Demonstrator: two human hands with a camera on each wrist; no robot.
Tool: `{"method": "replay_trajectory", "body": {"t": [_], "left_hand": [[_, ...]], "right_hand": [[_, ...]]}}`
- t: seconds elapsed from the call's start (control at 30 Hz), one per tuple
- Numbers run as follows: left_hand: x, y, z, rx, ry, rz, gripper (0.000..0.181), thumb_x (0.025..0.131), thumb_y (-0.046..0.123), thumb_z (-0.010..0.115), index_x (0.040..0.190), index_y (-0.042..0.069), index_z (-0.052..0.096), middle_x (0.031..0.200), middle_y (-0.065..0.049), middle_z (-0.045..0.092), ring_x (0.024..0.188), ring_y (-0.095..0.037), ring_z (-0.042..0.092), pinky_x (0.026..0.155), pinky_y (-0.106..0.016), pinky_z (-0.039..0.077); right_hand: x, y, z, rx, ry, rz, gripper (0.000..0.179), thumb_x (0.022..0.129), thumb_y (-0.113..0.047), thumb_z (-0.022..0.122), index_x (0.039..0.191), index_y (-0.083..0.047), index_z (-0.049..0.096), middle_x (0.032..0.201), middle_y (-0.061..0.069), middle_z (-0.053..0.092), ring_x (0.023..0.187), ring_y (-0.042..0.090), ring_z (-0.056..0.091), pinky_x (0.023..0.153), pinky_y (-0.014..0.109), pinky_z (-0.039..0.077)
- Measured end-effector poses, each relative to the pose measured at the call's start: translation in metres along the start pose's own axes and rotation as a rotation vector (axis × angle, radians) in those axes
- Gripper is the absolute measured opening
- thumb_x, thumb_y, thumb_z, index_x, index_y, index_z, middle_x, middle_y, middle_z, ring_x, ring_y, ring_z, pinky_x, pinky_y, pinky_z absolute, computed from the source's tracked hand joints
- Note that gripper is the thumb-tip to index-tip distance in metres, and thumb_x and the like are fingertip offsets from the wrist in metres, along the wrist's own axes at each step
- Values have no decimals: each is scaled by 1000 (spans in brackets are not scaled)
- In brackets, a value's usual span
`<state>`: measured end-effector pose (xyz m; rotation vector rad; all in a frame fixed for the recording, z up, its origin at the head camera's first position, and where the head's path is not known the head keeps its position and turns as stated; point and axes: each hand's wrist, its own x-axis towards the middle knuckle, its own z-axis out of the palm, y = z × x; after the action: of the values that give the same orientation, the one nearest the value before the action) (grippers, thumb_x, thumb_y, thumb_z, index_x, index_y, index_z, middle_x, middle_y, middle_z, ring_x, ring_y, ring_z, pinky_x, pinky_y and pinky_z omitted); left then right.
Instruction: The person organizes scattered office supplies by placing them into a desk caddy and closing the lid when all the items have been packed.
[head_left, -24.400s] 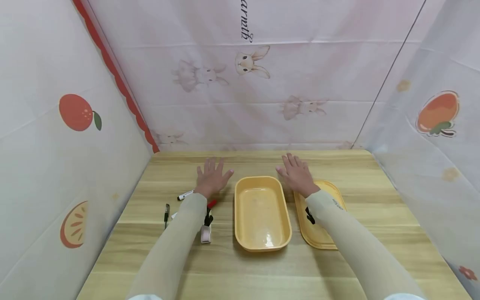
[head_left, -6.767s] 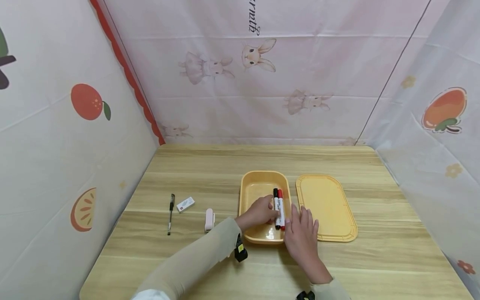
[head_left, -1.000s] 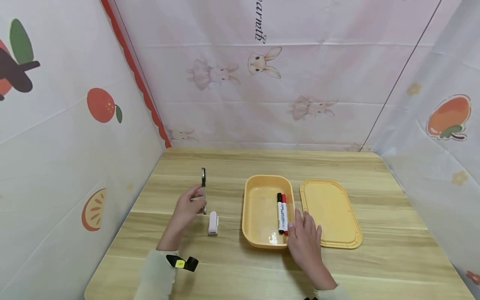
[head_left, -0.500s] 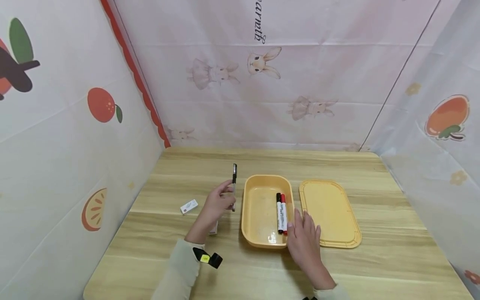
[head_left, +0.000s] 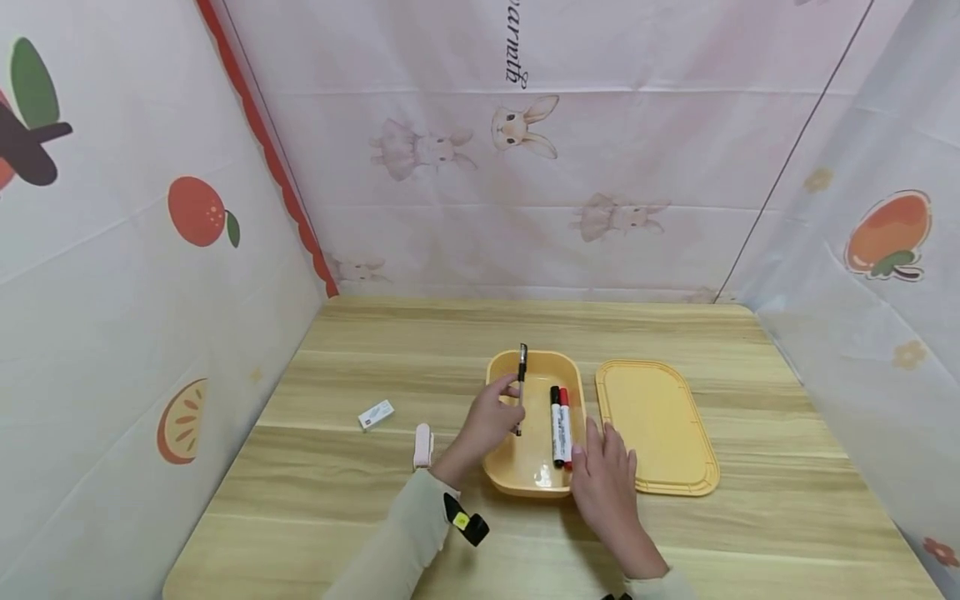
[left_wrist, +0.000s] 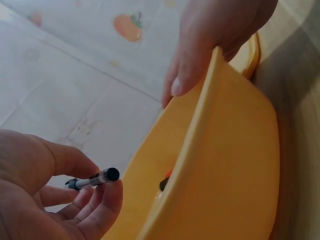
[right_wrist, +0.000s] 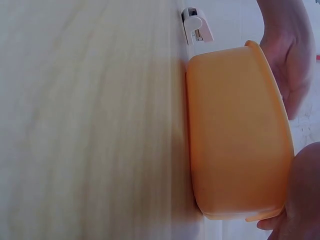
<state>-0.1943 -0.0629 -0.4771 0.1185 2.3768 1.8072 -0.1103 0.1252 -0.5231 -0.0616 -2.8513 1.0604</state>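
My left hand (head_left: 491, 421) pinches a black-capped pen (head_left: 521, 375) between thumb and fingers, above the left part of a yellow plastic box (head_left: 495, 479). The pen stands roughly lengthwise to the box, cap end away from me. In the left wrist view the pen (left_wrist: 92, 179) points one end at the camera, apart from the box wall. Inside the box, a black marker (head_left: 557, 425) and a red marker (head_left: 566, 425) lie side by side along the right wall. My right hand (head_left: 607, 483) holds the box's near right rim, thumb at the edge, fingers outside.
A yellow lid (head_left: 663, 429) lies flat right of the box. Left of the box are a pale pink stapler (head_left: 423, 444), partly behind the left arm, and a small white eraser-like block (head_left: 376, 414). Printed curtains (head_left: 435, 242) stand around the wooden table (head_left: 405, 333).
Over the last second my left hand has carried the pen rightward from above the table to over the box. My right hand has stayed at the rim. Earlier, both markers came into the box.
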Motion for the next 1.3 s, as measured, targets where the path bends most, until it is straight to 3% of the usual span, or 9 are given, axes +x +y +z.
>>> {"method": "replay_trajectory", "body": {"t": [0.23,0.4,0.5,0.6,0.7,0.97,1.13,1.3], "left_hand": [[7,-1,19,136,-85,-30,64,86,-6,64,148,1,51,116,-14,64,61,-12,63,60,-30,59],[10,-7,30,174,-137,-73,63,86,-7,63,147,-2,51,102,-6,61,62,-13,62,57,-27,56],[9,-12,36,239,-153,-45,41,83,-8,62,124,-8,62,86,-1,56,58,-11,56,49,-21,48],[7,-18,41,304,-178,-23,11,82,-8,64,92,-2,62,71,1,52,53,-10,51,45,-19,41],[6,-23,45,339,-204,-41,15,85,-5,67,79,6,57,64,0,51,50,-11,51,43,-20,41],[7,-25,49,385,-232,-75,10,88,-2,68,92,5,62,75,-4,56,55,-13,53,46,-23,42],[7,-24,51,439,-227,-36,24,86,1,72,109,3,64,81,-6,51,61,-14,48,48,-24,40],[6,-24,51,440,-224,-45,40,85,2,72,124,2,63,86,-7,48,64,-15,47,50,-25,39]], "right_hand": [[1,0,-1,15,-25,16,59,110,-29,38,161,-4,24,164,30,16,152,47,12,120,66,-2],[1,0,-1,6,-18,9,59,110,-28,39,161,-4,25,163,30,17,152,48,13,120,66,-1],[1,2,0,2,-9,0,59,110,-27,40,161,-4,25,163,31,18,151,48,13,120,67,-1],[0,2,1,2,3,-10,58,109,-27,41,161,-3,26,162,31,19,151,49,15,119,69,1],[0,2,1,3,2,-10,58,109,-27,41,161,-3,27,162,31,20,150,49,15,119,69,1],[1,2,0,-2,-11,-1,59,110,-29,39,162,-5,25,163,29,20,152,47,14,119,68,-1],[2,2,-1,-8,-8,0,58,110,-29,39,161,-5,25,163,29,21,151,48,16,119,69,-1],[1,3,-1,-9,-12,0,58,110,-29,38,161,-5,26,163,30,21,151,48,16,119,69,-1]]}}
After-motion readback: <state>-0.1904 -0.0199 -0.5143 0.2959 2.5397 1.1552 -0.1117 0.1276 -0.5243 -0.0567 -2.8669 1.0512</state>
